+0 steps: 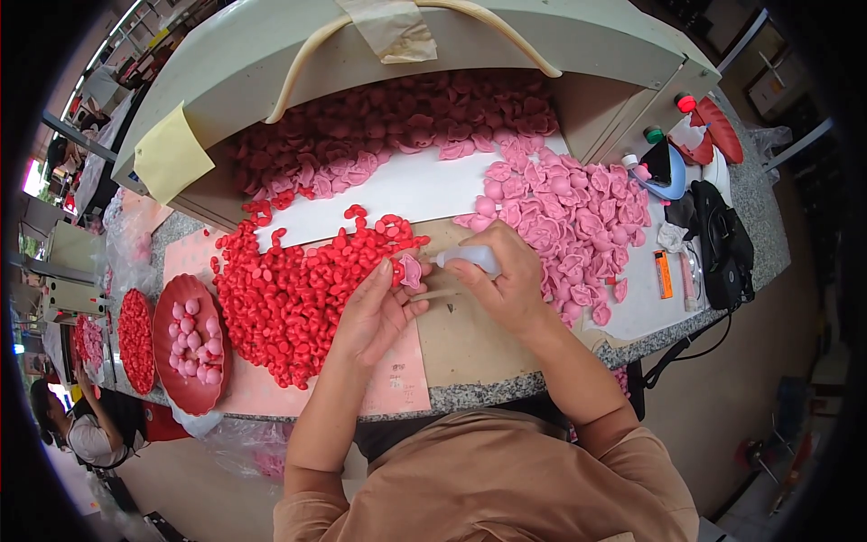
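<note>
My left hand is closed at the fingertips on a small pink petal-shaped piece with a red part beside it. In my right hand is a small translucent squeeze bottle, gripped between thumb and fingers. The bottle lies nearly sideways, its narrow tip pointing left at the pink piece. Whether the tip touches it, I cannot tell. Left of my hands spreads a heap of small glossy red pieces. To the right lies a pile of pink petal-shaped pieces.
A pale metal cabinet arches over the back, with more pink pieces inside. At the left stand a red dish of pink balls and a tray of red pieces. An orange box and a black bag lie right. Another person sits far left.
</note>
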The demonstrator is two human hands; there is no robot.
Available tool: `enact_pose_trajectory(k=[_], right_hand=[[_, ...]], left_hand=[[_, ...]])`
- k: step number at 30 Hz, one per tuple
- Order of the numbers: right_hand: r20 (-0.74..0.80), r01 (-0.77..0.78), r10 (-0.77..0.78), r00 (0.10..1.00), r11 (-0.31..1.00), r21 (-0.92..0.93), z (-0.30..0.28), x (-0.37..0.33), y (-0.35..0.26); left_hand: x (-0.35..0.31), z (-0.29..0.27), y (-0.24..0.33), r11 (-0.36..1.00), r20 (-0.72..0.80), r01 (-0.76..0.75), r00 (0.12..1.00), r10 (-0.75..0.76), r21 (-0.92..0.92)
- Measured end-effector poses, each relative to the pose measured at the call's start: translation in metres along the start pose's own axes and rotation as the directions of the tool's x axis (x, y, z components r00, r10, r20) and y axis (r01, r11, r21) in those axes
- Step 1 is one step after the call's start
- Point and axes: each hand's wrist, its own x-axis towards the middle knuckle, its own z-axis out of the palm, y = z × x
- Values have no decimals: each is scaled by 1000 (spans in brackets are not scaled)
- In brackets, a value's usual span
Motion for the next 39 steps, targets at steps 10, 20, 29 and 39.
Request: enact_pose_trajectory(k=[10, 20, 29, 39], right_hand=[[-18, -4, 4, 1000, 1000, 4, 0, 0, 1], [-42, 34, -35, 998, 999, -15, -1, -1, 2], [-55, 48, -48, 997, 999, -10, -2, 1, 2], [-63, 61, -62, 996, 998, -21, -3, 1, 1]], left_hand=[[-2, 3, 1, 995, -11, -71, 997, 72, 68], [-1, 6, 1, 987, 52, -132, 990, 128, 86], [-1, 6, 0, 988, 66, -131, 990, 126, 81], [-1, 12, 1, 985, 68, -160, 985, 156, 60]])
